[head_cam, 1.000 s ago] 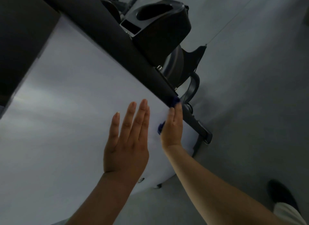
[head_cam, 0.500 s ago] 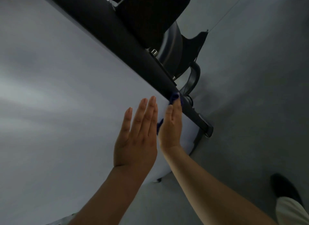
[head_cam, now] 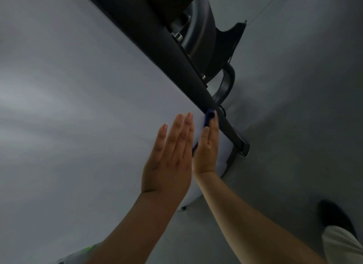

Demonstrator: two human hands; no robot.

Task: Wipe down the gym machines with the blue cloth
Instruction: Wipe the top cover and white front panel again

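Head view: the left hand [head_cam: 169, 157] is flat over the pale panel [head_cam: 78, 106], fingers straight, holding nothing; whether it touches is unclear; just right of it the right hand [head_cam: 207, 151], fingers also straight, presses the cloth [head_cam: 209, 116] against the panel; the cloth shows as a blue fold past the fingertips, touching the black bar [head_cam: 167, 47]; a dark wheel [head_cam: 200, 31] sits beyond the bar; a shoe [head_cam: 334, 216] stands on the grey floor [head_cam: 294, 106], near right.
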